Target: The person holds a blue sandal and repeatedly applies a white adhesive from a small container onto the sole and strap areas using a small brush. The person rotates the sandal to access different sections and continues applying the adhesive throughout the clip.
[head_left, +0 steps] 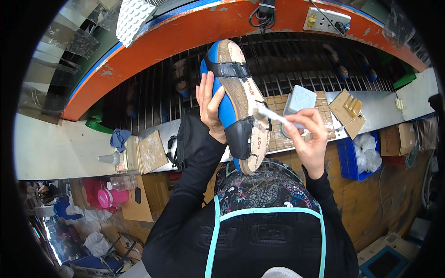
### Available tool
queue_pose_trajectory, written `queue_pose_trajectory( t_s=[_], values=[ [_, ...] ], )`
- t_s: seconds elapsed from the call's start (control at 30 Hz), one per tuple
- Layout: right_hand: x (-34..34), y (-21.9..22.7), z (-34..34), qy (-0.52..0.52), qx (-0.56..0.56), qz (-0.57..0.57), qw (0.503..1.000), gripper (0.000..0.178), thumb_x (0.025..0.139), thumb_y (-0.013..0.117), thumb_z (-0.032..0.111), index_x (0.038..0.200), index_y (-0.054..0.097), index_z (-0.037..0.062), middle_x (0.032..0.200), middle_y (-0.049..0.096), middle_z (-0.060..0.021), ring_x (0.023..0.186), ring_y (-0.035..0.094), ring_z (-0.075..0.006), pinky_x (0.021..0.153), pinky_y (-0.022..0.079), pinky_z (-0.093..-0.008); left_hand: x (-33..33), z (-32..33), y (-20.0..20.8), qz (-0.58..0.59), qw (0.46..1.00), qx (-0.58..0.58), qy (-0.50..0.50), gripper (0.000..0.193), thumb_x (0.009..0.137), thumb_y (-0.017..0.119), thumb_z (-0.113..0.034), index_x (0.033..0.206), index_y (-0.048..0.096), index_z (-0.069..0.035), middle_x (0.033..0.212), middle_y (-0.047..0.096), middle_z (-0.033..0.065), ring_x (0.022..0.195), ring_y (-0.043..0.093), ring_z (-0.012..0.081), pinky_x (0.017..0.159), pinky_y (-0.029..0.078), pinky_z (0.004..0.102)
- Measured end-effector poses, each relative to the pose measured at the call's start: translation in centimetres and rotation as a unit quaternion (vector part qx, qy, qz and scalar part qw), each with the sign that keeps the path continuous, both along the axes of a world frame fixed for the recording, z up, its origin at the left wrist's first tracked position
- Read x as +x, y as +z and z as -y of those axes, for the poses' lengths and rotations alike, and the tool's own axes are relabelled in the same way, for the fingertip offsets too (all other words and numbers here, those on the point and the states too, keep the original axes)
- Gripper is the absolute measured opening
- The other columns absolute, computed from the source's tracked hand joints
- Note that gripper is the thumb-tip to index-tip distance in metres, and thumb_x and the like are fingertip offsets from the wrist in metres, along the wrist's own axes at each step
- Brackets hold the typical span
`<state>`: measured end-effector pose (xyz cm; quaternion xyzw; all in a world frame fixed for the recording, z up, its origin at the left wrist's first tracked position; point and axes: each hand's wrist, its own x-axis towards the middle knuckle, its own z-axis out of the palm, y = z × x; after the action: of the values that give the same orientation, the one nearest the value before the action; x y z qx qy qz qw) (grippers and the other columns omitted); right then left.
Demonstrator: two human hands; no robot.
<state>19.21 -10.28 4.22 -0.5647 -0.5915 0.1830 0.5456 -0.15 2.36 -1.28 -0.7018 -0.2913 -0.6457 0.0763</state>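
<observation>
A slip by the right hand [310, 139], pinched on a slim white brush-like tool [274, 115], or a weak hold by the left hand [211, 107], clamped on the blue side of a beige-and-cork sandal with 2 black straps [229, 99], risked smearing or snagging 1 strap. The sandal was held raised near the edge of the metal counter [387, 104]; its long axis ran away from the person, 1 rounded end pointing toward the dark slatted rack [296, 51] and leaning slightly left.
</observation>
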Motion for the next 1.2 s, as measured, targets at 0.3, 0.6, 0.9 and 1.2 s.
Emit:
queue_pose_trajectory(
  t_s=[0.3,0.6,0.9,1.2],
  values=[
    [-0.9,-2.1,2.2,-0.038,-0.069,-0.106,0.991,0.014,0.082,0.072,0.006,0.095,0.072,0.0004,0.092,0.055,-0.0047,0.081,0.054,-0.0122,0.065,0.045,-0.0219,0.8,-0.2,-1.0,0.030,0.999,-0.038,0.012,0.057,0.076,0.077,-0.035,0.122,0.050,-0.014,0.140,0.048,0.0237,0.130,0.045,0.0414,0.109,0.028,0.0567],
    [-1.3,-1.9,2.8,0.040,-0.054,-0.150,0.986,0.014,0.082,0.073,0.005,0.095,0.073,0.0017,0.093,0.054,-0.0038,0.080,0.052,-0.0091,0.061,0.042,-0.0205,1.2,0.0,-1.3,0.012,0.998,-0.062,0.028,0.057,0.075,0.078,-0.035,0.123,0.053,-0.017,0.141,0.048,0.0206,0.133,0.042,0.0410,0.110,0.024,0.0576],
    [-2.0,-1.6,0.6,0.004,-0.019,-0.098,0.995,0.013,0.083,0.074,0.007,0.095,0.073,0.0023,0.094,0.053,-0.0038,0.079,0.051,-0.0087,0.059,0.042,-0.0203,0.6,-0.1,-1.6,0.006,0.998,-0.056,0.016,0.055,0.075,0.078,-0.035,0.122,0.055,-0.018,0.141,0.047,0.0211,0.133,0.041,0.0432,0.110,0.022,0.0588],
    [-1.0,-1.2,-1.2,-0.034,0.048,0.034,0.998,0.018,0.077,0.077,0.008,0.094,0.074,0.0071,0.093,0.055,-0.0035,0.067,0.051,-0.0102,0.062,0.039,-0.0241,-0.3,-0.2,-1.6,-0.009,0.999,-0.046,0.019,0.053,0.076,0.077,-0.033,0.121,0.056,-0.018,0.141,0.048,0.0210,0.132,0.042,0.0434,0.110,0.023,0.0589]
  ],
)
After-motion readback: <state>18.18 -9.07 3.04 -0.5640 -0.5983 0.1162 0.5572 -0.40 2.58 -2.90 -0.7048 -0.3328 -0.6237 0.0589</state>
